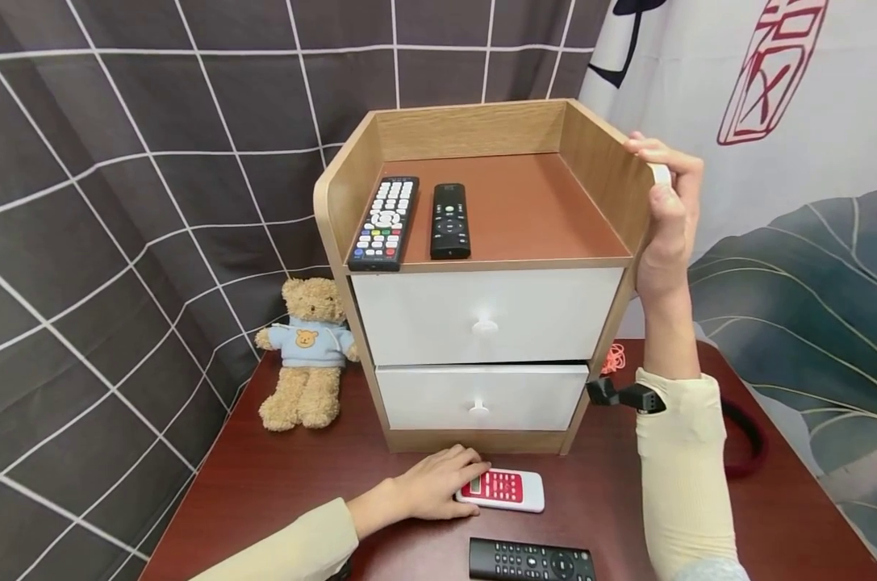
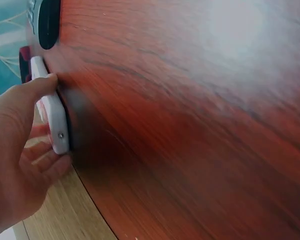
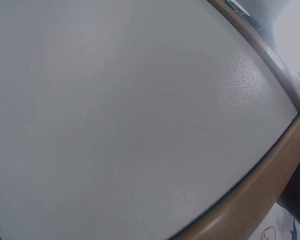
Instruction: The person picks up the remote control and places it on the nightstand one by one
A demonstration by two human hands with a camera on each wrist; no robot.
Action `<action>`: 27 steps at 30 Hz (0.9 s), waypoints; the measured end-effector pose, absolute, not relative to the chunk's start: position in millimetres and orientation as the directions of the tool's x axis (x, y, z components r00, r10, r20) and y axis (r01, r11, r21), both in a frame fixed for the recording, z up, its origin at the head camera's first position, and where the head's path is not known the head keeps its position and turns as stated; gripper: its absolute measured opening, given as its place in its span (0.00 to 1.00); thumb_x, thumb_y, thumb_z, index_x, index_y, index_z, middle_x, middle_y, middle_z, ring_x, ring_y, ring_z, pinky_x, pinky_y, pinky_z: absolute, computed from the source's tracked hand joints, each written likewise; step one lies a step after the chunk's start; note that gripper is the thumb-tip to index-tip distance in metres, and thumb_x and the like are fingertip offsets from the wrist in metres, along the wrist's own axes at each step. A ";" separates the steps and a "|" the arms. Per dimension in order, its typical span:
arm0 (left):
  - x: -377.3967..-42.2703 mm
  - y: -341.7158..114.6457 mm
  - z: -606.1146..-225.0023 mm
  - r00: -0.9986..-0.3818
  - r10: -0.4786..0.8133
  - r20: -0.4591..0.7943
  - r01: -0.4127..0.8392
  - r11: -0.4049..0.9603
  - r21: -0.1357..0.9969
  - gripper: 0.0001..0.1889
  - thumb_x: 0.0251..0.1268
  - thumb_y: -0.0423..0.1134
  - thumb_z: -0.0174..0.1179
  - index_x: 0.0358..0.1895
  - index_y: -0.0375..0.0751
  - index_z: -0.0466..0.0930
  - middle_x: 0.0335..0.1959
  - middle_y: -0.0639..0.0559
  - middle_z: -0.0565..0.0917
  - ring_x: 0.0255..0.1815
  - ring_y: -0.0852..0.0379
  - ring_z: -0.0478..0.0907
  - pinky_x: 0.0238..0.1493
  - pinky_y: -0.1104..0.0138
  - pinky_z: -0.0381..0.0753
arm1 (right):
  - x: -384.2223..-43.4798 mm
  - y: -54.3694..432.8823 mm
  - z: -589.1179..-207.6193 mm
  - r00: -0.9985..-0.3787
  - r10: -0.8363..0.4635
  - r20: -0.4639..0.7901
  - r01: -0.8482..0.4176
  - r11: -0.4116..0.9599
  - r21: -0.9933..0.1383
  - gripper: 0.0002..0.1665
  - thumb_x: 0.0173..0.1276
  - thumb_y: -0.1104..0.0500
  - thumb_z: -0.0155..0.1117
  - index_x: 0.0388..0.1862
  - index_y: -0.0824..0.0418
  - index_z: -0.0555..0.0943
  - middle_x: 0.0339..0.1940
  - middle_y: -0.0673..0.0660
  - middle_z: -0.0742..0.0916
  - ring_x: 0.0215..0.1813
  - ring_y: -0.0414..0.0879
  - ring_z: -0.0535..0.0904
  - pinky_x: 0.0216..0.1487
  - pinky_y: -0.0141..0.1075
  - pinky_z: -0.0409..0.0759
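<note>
Teddy bear (image 1: 309, 347): on the bench (image 1: 264, 484), beside the left side of the cabinet (image 1: 474, 133); whether they touch, I cannot tell.
Large remote (image 1: 385, 218): on the cabinet's top shelf, close to the left wall, long axis front to back.
Left hand (image 1: 438, 482): narrow, holding the white remote (image 1: 511, 490) by its left end, thumb on one long edge and fingers across at the other.
Small remote (image 1: 449, 222): on the same shelf, just right of the large remote, also lengthwise front to back.
White remote: right in front of the cabinet's base, its buttons up; long axis runs left to right, close to parallel with the base, most of its length reaching rightward out of the grasp. Whether it is lifted at all, I cannot tell.
Black remote (image 1: 531, 561): on the bench, nearer the person than the white remote, apart from it, long axis also left to right.
Right hand (image 1: 670, 210): holding the cabinet's right wall at its upper front corner, well apart from the white remote; the left hand is the nearer one.
</note>
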State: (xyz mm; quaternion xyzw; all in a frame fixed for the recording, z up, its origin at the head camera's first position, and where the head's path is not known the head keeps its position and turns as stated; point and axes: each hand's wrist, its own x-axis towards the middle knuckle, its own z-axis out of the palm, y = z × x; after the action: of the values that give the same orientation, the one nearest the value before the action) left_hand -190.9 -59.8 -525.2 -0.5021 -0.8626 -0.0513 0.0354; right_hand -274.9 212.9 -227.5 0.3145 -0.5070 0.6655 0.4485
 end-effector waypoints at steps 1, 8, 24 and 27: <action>-191.1 -57.9 -525.0 -0.505 0.857 0.103 0.863 0.501 0.061 0.32 0.62 0.58 0.64 0.65 0.43 0.75 0.54 0.55 0.77 0.52 0.61 0.73 0.55 0.71 0.75 | -274.5 212.8 -227.6 -0.401 0.279 0.873 -0.915 -0.084 -0.394 0.18 0.61 0.55 0.48 0.47 0.60 0.77 0.54 0.59 0.83 0.68 0.58 0.69 0.72 0.39 0.60; -192.7 -49.8 -524.3 -0.569 0.814 0.119 0.822 0.560 0.105 0.30 0.52 0.59 0.70 0.55 0.47 0.79 0.44 0.59 0.75 0.41 0.65 0.68 0.43 0.77 0.71 | -276.4 210.9 -225.8 -0.401 0.282 0.872 -0.916 -0.088 -0.392 0.19 0.60 0.55 0.49 0.46 0.61 0.77 0.54 0.59 0.82 0.68 0.59 0.70 0.72 0.38 0.61; -174.5 -50.9 -494.3 -0.684 0.689 0.240 0.709 0.548 0.444 0.22 0.49 0.59 0.71 0.44 0.52 0.84 0.33 0.66 0.71 0.37 0.72 0.66 0.36 0.84 0.66 | -276.0 212.6 -227.5 -0.417 0.294 0.860 -0.908 -0.105 -0.405 0.18 0.59 0.56 0.48 0.46 0.61 0.77 0.53 0.59 0.82 0.68 0.58 0.69 0.72 0.38 0.61; -167.9 -50.8 -477.5 -0.689 0.671 0.273 0.706 0.536 0.463 0.21 0.48 0.59 0.71 0.43 0.53 0.84 0.34 0.66 0.72 0.36 0.72 0.67 0.35 0.83 0.66 | -276.3 212.9 -228.4 -0.424 0.294 0.857 -0.905 -0.107 -0.412 0.18 0.60 0.56 0.48 0.46 0.61 0.76 0.54 0.59 0.82 0.68 0.58 0.69 0.71 0.38 0.61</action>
State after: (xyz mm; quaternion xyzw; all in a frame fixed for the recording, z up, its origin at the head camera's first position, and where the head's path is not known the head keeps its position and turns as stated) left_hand -167.9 -50.8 -477.5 -0.3932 -0.8758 -0.2784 0.0309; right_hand -276.3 212.9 -228.4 0.3048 -0.5016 0.6787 0.4415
